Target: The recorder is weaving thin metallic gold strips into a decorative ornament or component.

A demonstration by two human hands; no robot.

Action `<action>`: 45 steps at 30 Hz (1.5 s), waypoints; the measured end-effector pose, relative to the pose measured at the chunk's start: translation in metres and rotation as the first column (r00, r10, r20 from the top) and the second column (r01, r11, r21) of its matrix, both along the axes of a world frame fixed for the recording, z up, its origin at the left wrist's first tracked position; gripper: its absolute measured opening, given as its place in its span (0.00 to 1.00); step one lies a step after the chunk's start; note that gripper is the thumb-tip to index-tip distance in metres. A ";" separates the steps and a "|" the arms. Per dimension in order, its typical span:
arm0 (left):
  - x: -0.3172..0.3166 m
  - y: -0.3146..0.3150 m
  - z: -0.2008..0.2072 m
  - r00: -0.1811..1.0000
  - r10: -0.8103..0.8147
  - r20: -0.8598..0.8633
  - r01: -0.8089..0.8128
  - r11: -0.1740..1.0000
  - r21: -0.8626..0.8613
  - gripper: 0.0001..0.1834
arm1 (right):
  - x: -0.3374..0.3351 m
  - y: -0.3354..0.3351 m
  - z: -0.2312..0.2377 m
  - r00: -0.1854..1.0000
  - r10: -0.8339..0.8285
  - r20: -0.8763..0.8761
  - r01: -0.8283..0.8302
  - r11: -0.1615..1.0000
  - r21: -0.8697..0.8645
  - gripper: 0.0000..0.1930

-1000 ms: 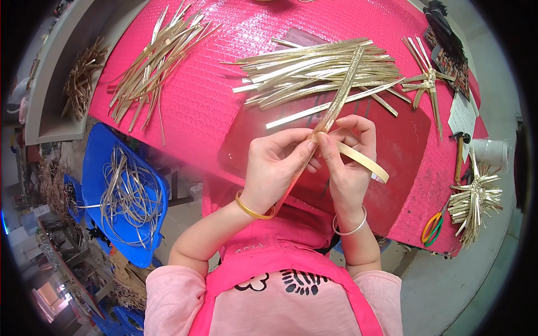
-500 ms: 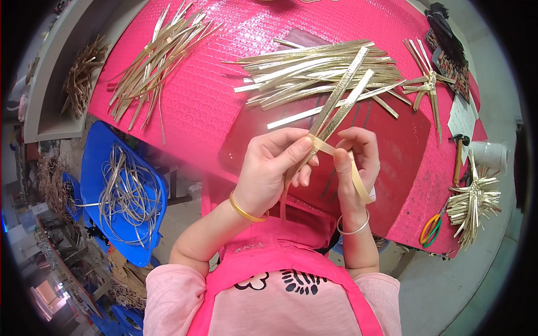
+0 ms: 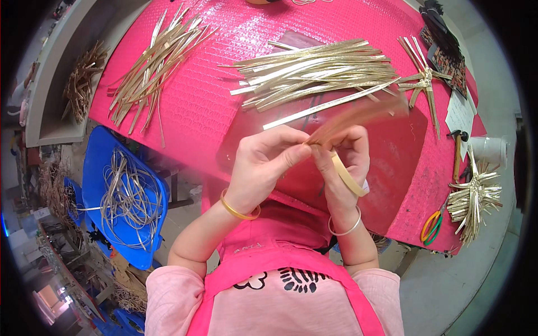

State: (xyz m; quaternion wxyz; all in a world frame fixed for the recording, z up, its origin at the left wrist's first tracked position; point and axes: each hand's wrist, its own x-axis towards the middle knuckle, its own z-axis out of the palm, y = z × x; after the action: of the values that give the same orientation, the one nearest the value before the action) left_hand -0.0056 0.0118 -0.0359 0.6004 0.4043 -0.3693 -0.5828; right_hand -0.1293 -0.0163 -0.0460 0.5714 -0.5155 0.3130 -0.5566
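Note:
Over the front of the work mat, my left hand point(image 3: 263, 162) pinches the near end of some flat gold strips point(image 3: 364, 116). The strips fan out to the upper right and are blurred by motion. Pressed up against that spot, my right hand point(image 3: 343, 165) has its thumb and finger closed at the same end. A pale cream strip point(image 3: 348, 176) curves through the right hand and over its palm side. Just beyond my hands lies a pile of flat gold strips point(image 3: 314, 70), with one loose strip point(image 3: 330, 102) along its near side.
Another bundle of gold strips point(image 3: 154, 67) lies at the far left of the pink table point(image 3: 213, 106). A blue bin point(image 3: 95, 185) holds tangled strips. To the right are woven gold pieces point(image 3: 475, 193), a hammer point(image 3: 459, 148), scissors point(image 3: 431, 228) and a white cup point(image 3: 488, 150).
The held gold strips have swung from pointing up and away to leaning right. My right hand has moved left against my left fingertips, and the cream strip's stretch between them no longer shows.

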 end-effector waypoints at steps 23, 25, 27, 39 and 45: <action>0.002 0.003 0.020 0.994 -0.031 0.101 0.012 0.984 0.177 0.09 | -0.005 -0.009 -0.001 0.804 -0.264 -0.533 0.007 0.900 -0.436 0.10; 0.000 0.003 0.022 1.000 -0.023 0.006 0.021 0.976 0.215 0.09 | -0.006 -0.009 0.002 0.742 -0.268 -0.614 -0.040 0.897 -0.440 0.07; 0.002 0.004 0.025 0.997 -0.040 0.068 0.019 0.958 0.287 0.09 | -0.007 -0.009 0.002 0.721 -0.268 -0.639 -0.094 0.876 -0.474 0.05; 0.217 -0.083 0.067 0.264 -0.274 0.925 -0.003 0.959 0.284 0.25 | -0.096 -0.063 -0.006 0.844 -0.184 -0.504 0.141 0.982 -0.123 0.10; 0.034 -0.169 0.005 0.286 0.303 0.909 0.403 0.823 -0.401 0.18 | -0.133 -0.178 -0.058 0.602 -0.535 -0.593 0.420 0.844 -0.334 0.12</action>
State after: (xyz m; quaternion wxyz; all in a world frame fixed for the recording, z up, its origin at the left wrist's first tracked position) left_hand 0.0287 -0.1573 -0.0313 0.3273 0.4591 -0.8194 -0.1038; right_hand -0.2627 -0.1943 -0.1042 0.2071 -0.6200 0.5764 -0.4904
